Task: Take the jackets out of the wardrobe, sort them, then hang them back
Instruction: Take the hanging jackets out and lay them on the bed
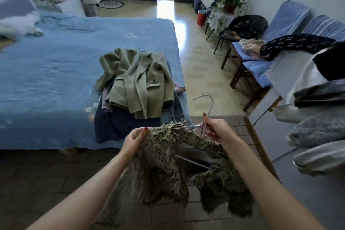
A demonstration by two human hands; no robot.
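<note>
A fringed olive tweed jacket (164, 170) hangs in front of me on a white wire hanger (207, 102), whose hook sticks up above my hands. My left hand (133, 141) grips the jacket's left shoulder. My right hand (214, 127) pinches the hanger's neck and the jacket's collar edge. On the near corner of the bed a green wool jacket (138, 80) lies on top of a pile of darker garments (115, 125).
The bed (56, 73) with a blue cover fills the left. Along the right wall stand blue-cushioned chairs (255, 69) with clothes and a dark patterned garment (295, 43). Folded bedding (317, 130) is stacked at the right edge. A floor strip leads to a doorway.
</note>
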